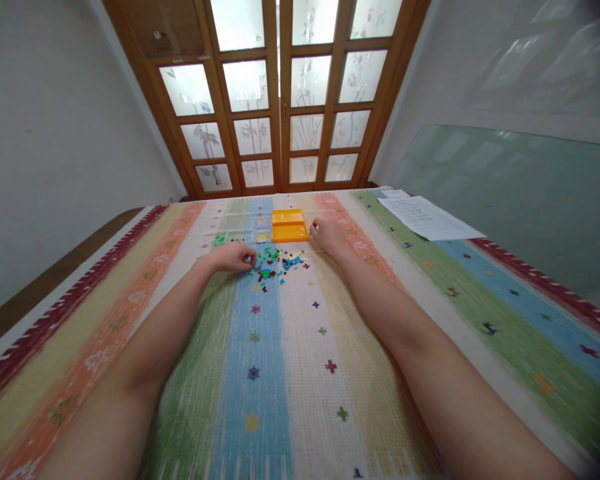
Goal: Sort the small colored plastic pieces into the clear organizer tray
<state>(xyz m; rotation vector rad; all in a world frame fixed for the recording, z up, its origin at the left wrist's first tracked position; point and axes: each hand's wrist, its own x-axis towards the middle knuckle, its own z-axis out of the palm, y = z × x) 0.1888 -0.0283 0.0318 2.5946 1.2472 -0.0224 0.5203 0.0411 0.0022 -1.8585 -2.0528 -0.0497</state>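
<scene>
Saw the orange box (pixel 289 230) lying open on the striped tablecloth (pixel 300 373), spread as 2 shallow halves. Had the left hand (pixel 235 256) to the near left of the orange box, at the left edge of the pile of small pieces (pixel 265 273), with thumb and forefinger bent nearly together; could not tell of any piece between them. Had the right hand (pixel 330 235) just right of the orange box, with fingers curled in and the tips close together; could not tell of a hold there either. Saw the pile in front of the orange box, mixing green, blue, dark red and pale yellow. Noticed a clear case (pixel 261 222) just left of the orange box, with yellow pieces (pixel 263 237) inside, green pieces (pixel 219 240) farther left, a sheet of paper (pixel 427 217) well to its right, and glazed wooden doors (pixel 280 120) beyond.
</scene>
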